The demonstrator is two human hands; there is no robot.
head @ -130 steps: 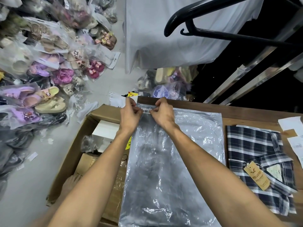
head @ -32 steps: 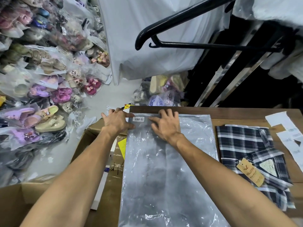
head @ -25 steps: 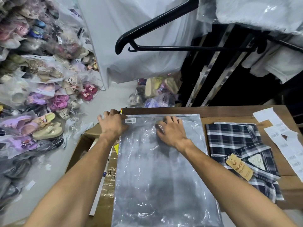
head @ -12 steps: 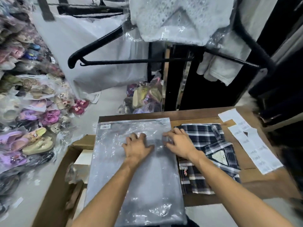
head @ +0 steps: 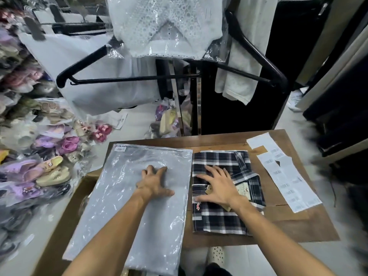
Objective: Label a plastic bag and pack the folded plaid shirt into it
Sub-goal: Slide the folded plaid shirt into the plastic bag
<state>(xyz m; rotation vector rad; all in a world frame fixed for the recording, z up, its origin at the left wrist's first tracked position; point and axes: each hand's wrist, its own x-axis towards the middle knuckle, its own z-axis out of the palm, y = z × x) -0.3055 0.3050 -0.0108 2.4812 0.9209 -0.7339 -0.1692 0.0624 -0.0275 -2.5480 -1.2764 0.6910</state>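
Observation:
A grey translucent plastic bag lies flat on the left part of the wooden table, hanging over its left edge. A small barcode label sticks at the bag's far left corner. My left hand rests palm down on the middle of the bag, fingers spread. The folded dark plaid shirt lies right beside the bag. My right hand lies flat on the shirt with fingers apart, partly covering its tan hang tag.
A strip of white barcode labels lies on the table's right side. An open cardboard box stands below the table's left edge. Bagged sandals pile up on the left floor. Black hangers and hanging garments are overhead.
My hands left the label at the bag's top. The left one slid to the bag's middle, the right one moved off the bag onto the plaid shirt. The view tilted up and right.

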